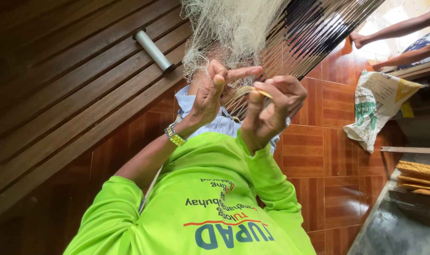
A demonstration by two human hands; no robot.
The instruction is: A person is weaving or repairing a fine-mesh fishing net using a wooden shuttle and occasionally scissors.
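Note:
A pale, tangled fishing net (234, 28) hangs in front of me, next to a fan of taut dark strands (319, 28). My left hand (208, 94), with a metal watch (175, 136) on its wrist, pinches the net's lower meshes, its index finger pointing right. My right hand (271, 111) is closed on a thin yellow netting needle (253, 90), whose tip sits between the two hands at the net's edge. Both arms wear bright green sleeves (271, 184).
Another person's bare arms (399, 28) reach in at the top right. A white printed sack (380, 104) lies on the red-brown tiled floor (309, 151). A white tube (153, 49) rests on the dark wooden planks at left. Stacked yellowish boards (420, 177) lie at right.

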